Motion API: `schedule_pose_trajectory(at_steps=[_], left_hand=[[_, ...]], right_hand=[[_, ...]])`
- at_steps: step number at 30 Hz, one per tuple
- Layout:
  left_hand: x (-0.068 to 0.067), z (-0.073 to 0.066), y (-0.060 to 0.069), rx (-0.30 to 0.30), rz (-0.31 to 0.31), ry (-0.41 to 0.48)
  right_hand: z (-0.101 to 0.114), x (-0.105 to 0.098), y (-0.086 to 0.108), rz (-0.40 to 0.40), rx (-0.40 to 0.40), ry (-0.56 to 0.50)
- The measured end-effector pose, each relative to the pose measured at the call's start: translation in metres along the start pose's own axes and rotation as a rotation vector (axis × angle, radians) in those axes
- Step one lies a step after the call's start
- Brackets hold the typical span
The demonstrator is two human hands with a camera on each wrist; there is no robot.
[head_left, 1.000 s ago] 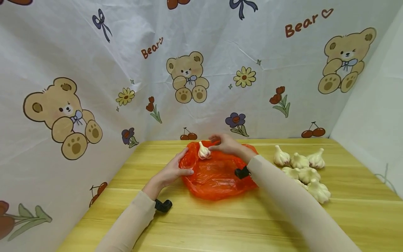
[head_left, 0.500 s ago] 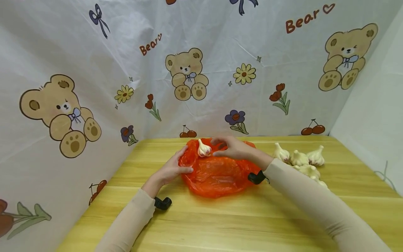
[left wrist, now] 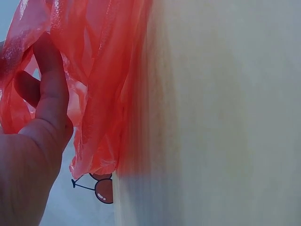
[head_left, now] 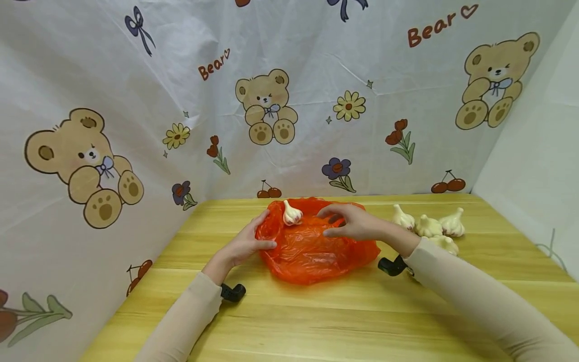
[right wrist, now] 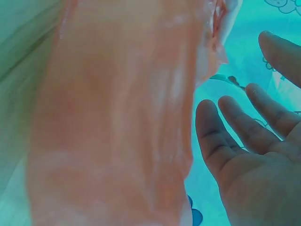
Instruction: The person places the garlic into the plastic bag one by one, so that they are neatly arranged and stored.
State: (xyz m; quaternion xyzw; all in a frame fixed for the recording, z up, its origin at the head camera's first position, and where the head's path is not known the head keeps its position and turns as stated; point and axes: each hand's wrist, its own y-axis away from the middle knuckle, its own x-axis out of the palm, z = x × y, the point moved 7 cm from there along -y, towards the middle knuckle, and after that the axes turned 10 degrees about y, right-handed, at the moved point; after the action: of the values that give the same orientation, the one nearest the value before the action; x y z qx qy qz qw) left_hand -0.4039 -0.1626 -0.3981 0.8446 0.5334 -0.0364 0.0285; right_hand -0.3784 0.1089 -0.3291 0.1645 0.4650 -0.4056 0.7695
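Observation:
A crumpled red plastic bag [head_left: 312,254] lies spread on the wooden table. One garlic bulb [head_left: 292,214] sits at its back left part, stem up. My left hand [head_left: 242,246] holds the bag's left edge, thumb in front and fingers along the outside; the left wrist view shows the thin red film [left wrist: 101,89] bunched around the fingers. Over the bag's right side hovers my right hand [head_left: 355,223], its fingers apart and loosely bent. Nothing is between them, as the right wrist view of this hand [right wrist: 258,165] confirms.
Several more garlic bulbs [head_left: 428,226] stand in a group on the table's right, partly hidden behind my right forearm. Behind the wooden table [head_left: 298,322] hangs a white cloth [head_left: 298,171] printed with bears and flowers. A thin cable [head_left: 553,249] lies at the far right.
My right hand has drawn away from the garlic bulb in the bag, moving right. The bulb stays where it was, and my left hand keeps its hold on the bag.

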Motion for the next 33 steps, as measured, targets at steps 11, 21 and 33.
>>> schedule_pose_trajectory(at_steps=[11,21,33], left_hand=[[-0.002,-0.004,0.000,-0.002,-0.007,-0.033],[-0.002,-0.002,0.000,0.002,-0.013,-0.012],[-0.002,-0.003,0.001,0.016,-0.023,0.034]], right_hand=[[0.005,-0.005,0.040,0.050,-0.017,0.015],[0.003,-0.010,0.075,0.014,-0.022,0.039],[-0.017,-0.037,0.121,-0.082,-0.004,0.041]])
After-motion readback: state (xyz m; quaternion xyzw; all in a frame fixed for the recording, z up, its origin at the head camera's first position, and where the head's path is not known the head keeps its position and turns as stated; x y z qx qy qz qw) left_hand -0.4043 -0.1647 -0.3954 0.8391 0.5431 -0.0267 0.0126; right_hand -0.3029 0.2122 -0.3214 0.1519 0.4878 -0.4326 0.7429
